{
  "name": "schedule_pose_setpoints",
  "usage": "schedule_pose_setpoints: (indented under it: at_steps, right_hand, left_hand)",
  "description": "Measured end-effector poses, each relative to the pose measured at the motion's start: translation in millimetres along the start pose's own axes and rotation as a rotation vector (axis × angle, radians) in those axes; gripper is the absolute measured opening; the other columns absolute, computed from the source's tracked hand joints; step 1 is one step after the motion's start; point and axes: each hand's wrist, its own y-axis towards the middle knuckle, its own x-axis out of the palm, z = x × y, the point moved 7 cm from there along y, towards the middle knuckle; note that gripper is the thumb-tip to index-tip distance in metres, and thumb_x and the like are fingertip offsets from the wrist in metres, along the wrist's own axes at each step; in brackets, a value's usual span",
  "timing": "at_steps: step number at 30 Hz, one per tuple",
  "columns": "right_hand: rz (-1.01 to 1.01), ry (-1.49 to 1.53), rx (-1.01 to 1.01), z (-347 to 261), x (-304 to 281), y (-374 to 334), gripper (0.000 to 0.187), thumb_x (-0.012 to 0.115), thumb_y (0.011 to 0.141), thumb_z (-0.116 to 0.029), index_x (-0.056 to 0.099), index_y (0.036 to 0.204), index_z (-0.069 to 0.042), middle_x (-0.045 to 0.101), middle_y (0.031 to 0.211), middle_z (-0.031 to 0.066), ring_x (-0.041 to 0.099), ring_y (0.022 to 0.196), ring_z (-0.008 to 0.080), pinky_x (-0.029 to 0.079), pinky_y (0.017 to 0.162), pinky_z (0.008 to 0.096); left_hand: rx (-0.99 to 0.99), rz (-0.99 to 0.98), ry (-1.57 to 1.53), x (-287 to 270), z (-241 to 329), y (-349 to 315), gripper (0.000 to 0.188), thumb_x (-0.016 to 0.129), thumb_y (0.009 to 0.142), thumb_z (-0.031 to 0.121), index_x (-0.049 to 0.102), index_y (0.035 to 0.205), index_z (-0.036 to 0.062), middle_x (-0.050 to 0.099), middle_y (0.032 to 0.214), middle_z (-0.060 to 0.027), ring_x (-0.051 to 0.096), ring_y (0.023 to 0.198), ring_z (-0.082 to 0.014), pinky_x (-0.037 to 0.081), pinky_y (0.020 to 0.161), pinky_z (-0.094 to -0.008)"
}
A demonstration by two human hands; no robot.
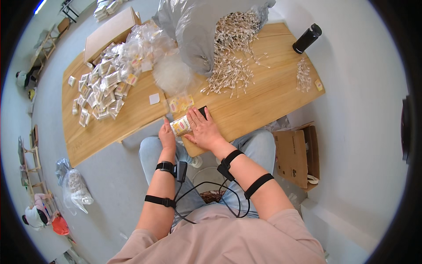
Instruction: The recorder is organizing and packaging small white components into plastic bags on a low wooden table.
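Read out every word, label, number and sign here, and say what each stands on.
No text is quoted; the print is too small or blurred to read:
Swab pack at the hands: red-and-yellow label, unreadable.
Yellow wrapper on the table: print too small.
Yellow card, table's right edge: blurred.
Cardboard box: dark marks, unreadable.

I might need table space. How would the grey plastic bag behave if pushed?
The grey plastic bag is likely floppy, since it looks thin and creased. It may spill cotton swabs, as a loose heap lies at its opening.
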Motion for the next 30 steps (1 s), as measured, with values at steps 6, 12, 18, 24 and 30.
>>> schedule_pose_setpoints:
  at_steps: [6, 12, 18, 24, 30]
  right_hand:
    - [0.197, 0.192, 0.080, 26, 1, -5, 0.076, 0.055, 0.090, -0.047, 0.034, 0.145, 0.001, 0.035, 0.151, 0.0180, 0.028, 0.143, 0.0309, 0.017, 0.117, 0.0525]
    - [0.414, 0.106, 0.396, 114, -22, -37, 0.066, 0.059, 0.090, -0.029, 0.036, 0.142, 0.004, 0.038, 0.148, 0.0211, 0.031, 0.139, 0.0388, 0.022, 0.115, 0.0526]
    - [0.383, -0.012, 0.464, 125, -32, -36, 0.057, 0.055, 0.091, -0.030, 0.044, 0.137, 0.002, 0.045, 0.143, 0.0177, 0.038, 0.136, 0.0339, 0.027, 0.114, 0.0478]
    - [0.359, 0.030, 0.505, 123, -35, -40, 0.049, 0.053, 0.092, -0.029, 0.051, 0.131, 0.000, 0.049, 0.140, 0.0149, 0.040, 0.134, 0.0307, 0.028, 0.114, 0.0452]
    - [0.393, 0.081, 0.525, 121, -43, -41, 0.047, 0.052, 0.092, -0.028, 0.053, 0.130, -0.001, 0.050, 0.138, 0.0147, 0.041, 0.134, 0.0310, 0.027, 0.114, 0.0455]
  left_hand:
    - [-0.013, 0.040, 0.240, -20, 1, 3, 0.048, 0.045, 0.103, 0.040, 0.064, 0.096, -0.0032, 0.066, 0.083, -0.0110, 0.059, 0.077, -0.0192, 0.047, 0.073, -0.0336]
    - [0.715, 0.007, 0.717, 11, 95, -48, 0.045, 0.053, 0.097, 0.033, 0.052, 0.130, 0.0034, 0.053, 0.134, -0.0192, 0.049, 0.124, -0.0333, 0.040, 0.103, -0.0437]
    - [0.702, -0.238, 1.129, 62, 88, -53, 0.064, 0.051, 0.096, 0.036, 0.034, 0.147, 0.0019, 0.030, 0.155, -0.0152, 0.023, 0.146, -0.0301, 0.017, 0.118, -0.0475]
    - [0.795, -0.316, 1.147, 58, 86, -63, 0.067, 0.053, 0.094, 0.035, 0.032, 0.147, 0.0013, 0.030, 0.155, -0.0160, 0.023, 0.146, -0.0303, 0.017, 0.118, -0.0482]
    - [0.761, -0.241, 1.232, 59, 79, -61, 0.067, 0.054, 0.094, 0.034, 0.030, 0.148, 0.0015, 0.029, 0.156, -0.0156, 0.022, 0.146, -0.0310, 0.017, 0.118, -0.0489]
